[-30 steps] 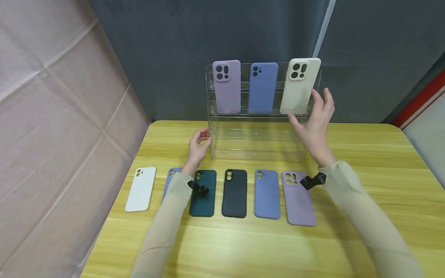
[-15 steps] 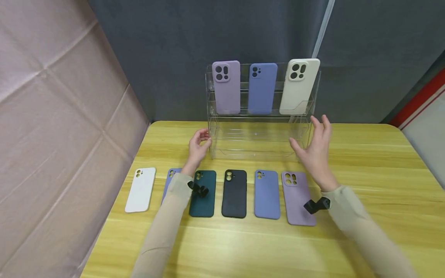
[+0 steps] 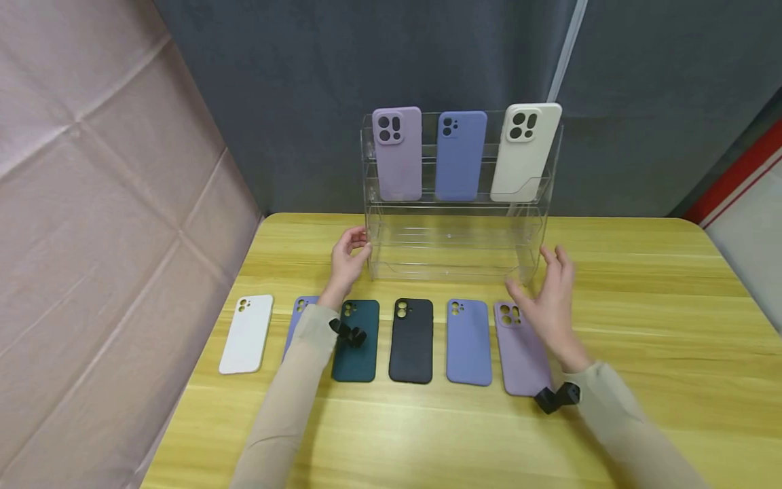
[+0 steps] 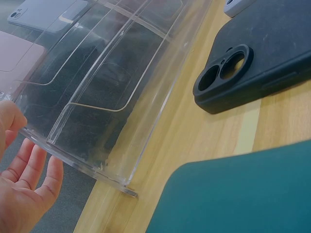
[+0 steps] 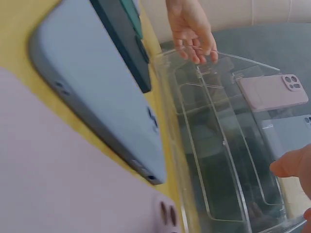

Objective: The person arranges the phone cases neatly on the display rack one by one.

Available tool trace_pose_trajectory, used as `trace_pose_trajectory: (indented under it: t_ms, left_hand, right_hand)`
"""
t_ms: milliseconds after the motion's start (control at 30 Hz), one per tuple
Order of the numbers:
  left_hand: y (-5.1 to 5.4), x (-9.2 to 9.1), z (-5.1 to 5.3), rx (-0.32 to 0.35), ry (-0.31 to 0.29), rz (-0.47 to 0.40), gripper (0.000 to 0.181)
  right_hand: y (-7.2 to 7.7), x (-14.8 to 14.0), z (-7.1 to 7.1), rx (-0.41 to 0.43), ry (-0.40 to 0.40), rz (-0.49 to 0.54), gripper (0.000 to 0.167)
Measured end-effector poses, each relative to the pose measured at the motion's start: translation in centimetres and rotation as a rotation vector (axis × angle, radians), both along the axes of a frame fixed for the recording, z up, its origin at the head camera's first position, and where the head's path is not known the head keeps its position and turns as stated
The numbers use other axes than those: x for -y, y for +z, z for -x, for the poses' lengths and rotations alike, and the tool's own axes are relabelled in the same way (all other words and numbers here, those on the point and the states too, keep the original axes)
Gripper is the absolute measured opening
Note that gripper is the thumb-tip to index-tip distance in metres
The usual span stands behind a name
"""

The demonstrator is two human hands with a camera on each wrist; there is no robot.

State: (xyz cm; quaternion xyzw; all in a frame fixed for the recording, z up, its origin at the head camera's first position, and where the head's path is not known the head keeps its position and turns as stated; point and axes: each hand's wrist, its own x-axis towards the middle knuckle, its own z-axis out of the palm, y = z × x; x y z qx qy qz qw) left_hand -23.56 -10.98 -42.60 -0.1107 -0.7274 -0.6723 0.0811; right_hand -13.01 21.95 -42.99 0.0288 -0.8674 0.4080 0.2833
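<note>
At its left side, the clear acrylic display rack (image 3: 452, 272) is held by my left hand (image 3: 348, 261); the left wrist view shows the thumb and fingers (image 4: 31, 165) about its side edge. Three phone cases lean on an upper tier: a light purple case (image 3: 398, 163), a blue-purple case (image 3: 461, 156) and a cream case (image 3: 525, 156). My right hand (image 3: 550, 305) holds nothing, its thumb and fingers spread apart. It is over the upper part of a mauve phone case (image 3: 522, 360) lying on the table, near the rack's lower right corner.
A row of cases lies before the rack: white (image 3: 247, 333), blue-purple (image 3: 299, 312) partly under my left sleeve, dark green (image 3: 357, 360), black (image 3: 412, 339) and blue-purple (image 3: 469, 343). The wooden table (image 3: 666, 299) meets a grey curtain (image 3: 293, 115) behind.
My right hand has come down and toward me, from beside the cream case on the rack to over the mauve case. My left hand stays at the rack's left side.
</note>
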Motion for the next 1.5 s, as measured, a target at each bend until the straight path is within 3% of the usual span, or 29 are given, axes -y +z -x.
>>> trace_pose_trajectory:
  t_ms: [200,400,700,900,1233,1500]
  left_hand:
    - [0.0,0.0,0.0,0.005,0.012,0.003,0.034]
    - [0.1,0.1,-0.1,0.006,0.007,0.004,0.035]
    - [0.1,0.0,0.0,0.004,-0.002,-0.003,0.034]
    - [0.0,0.0,0.0,0.019,-0.002,-0.006,0.035]
    - [0.0,0.0,0.0,-0.001,0.0,0.008,0.034]
    - [0.0,0.0,0.0,0.001,-0.005,0.008,0.034]
  right_hand:
    - [-1.4,0.3,-0.9,0.054,-0.008,0.003,0.082]
    - [-2.3,0.7,-1.7,0.162,-0.012,-0.016,0.085]
    - [-3.5,0.9,-2.3,0.221,-0.007,-0.056,0.084]
    - [-3.8,1.1,-2.7,0.334,-0.003,-0.087,0.089]
    - [-4.2,1.2,-2.8,0.366,-0.012,-0.15,0.091]
    - [-3.9,1.1,-2.7,0.45,-0.027,-0.206,0.093]
